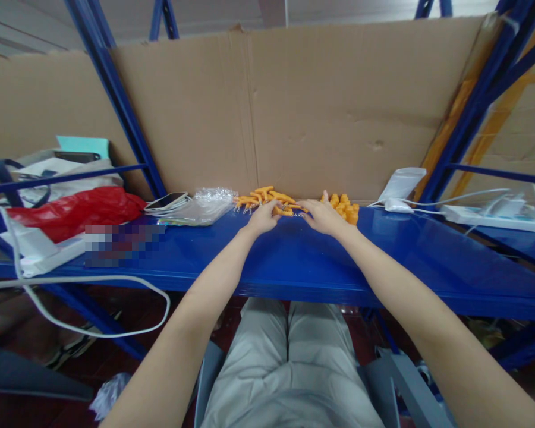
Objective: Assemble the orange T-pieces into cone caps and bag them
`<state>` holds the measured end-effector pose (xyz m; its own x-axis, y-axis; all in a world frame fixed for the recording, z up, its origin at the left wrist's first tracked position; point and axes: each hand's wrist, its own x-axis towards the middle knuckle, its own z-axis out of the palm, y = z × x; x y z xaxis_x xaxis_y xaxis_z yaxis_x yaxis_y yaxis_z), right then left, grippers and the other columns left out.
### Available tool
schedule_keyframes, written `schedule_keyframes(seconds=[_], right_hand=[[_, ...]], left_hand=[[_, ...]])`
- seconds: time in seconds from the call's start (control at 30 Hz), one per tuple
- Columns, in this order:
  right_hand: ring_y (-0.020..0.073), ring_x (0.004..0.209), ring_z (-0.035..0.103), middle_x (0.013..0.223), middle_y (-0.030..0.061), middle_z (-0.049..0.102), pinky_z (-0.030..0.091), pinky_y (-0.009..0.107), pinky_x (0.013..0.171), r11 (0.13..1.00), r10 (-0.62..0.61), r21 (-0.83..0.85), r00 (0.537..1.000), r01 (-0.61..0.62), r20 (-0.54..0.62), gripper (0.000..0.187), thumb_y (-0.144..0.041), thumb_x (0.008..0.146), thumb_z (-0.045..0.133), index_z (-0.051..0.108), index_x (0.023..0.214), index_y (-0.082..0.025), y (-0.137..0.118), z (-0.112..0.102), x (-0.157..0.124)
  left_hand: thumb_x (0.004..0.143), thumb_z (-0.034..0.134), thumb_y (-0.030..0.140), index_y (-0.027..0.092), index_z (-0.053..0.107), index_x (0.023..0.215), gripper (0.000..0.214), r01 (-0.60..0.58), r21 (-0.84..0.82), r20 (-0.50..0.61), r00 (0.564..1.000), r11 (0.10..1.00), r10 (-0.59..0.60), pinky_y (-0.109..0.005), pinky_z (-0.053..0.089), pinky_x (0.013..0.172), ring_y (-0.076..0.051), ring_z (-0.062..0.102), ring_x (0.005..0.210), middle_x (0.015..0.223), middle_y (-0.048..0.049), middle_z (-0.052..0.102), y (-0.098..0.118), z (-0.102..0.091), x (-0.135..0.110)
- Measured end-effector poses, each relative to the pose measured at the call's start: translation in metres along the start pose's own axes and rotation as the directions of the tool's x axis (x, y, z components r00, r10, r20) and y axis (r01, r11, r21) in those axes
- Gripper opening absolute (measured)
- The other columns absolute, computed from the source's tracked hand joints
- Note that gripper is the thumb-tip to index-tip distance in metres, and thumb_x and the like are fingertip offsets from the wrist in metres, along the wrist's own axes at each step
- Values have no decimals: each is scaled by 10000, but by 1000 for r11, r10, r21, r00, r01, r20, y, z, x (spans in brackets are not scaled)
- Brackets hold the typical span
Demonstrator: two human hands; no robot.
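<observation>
Both hands reach to the back of the blue shelf top. My left hand (264, 219), its fingers bent but apart, lies at the front of a heap of orange T-shaped pieces (264, 192). Thin metallic-looking spirals or chains hang from some of them. Between my hands is a short row of small orange pieces (285, 211), which my left fingertips seem to touch. My right hand (324, 217) has its fingers spread toward that row. Just right of it stands a cluster of orange blocks (348, 209), partly covered by the hand.
Cardboard (303, 113) walls off the back between blue posts. At left lie clear plastic bags (209, 207), a phone (168, 202), a red bag (84, 211) and a looping white cable (116, 277). A white device (401, 187) and a power strip (494, 219) with cables stand right.
</observation>
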<state>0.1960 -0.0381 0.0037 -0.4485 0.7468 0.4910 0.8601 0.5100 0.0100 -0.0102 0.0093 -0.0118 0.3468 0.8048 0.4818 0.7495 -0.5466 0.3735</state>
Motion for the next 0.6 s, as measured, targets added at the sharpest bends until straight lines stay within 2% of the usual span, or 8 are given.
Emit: schedule_keyframes(seconds=[0.17,0.37,0.6], right_hand=[[268,1269,593,1350,80,654,94,711,1176,991,-120,70,992,117,35,456,-166,980,402,586,1383,-273,-14,2,0],[261,1264,598,1307,83,680,123,693,1182,979,-186,92,981,180,62,411,-189,978,428,642,1323,-255,-22,6,1],[259,1164,660,1201,101,731,193,634,1185,973,-219,95,972,212,79,353,-233,975,481,690,1260,-223,-27,10,-1]], left_hand=[[813,567,60,173,641,1185,396,-46,-52,-47,998,998,43,-342,509,968,-200,682,991,1145,-76,717,-1,0,0],[800,521,11,181,522,1401,624,-70,-84,-64,996,994,65,-356,465,1068,-207,631,1184,1350,-102,639,-2,1,1],[817,537,41,200,416,1496,708,-79,-119,-59,996,990,72,-374,466,1075,-208,643,1174,1343,-122,633,-3,2,2]])
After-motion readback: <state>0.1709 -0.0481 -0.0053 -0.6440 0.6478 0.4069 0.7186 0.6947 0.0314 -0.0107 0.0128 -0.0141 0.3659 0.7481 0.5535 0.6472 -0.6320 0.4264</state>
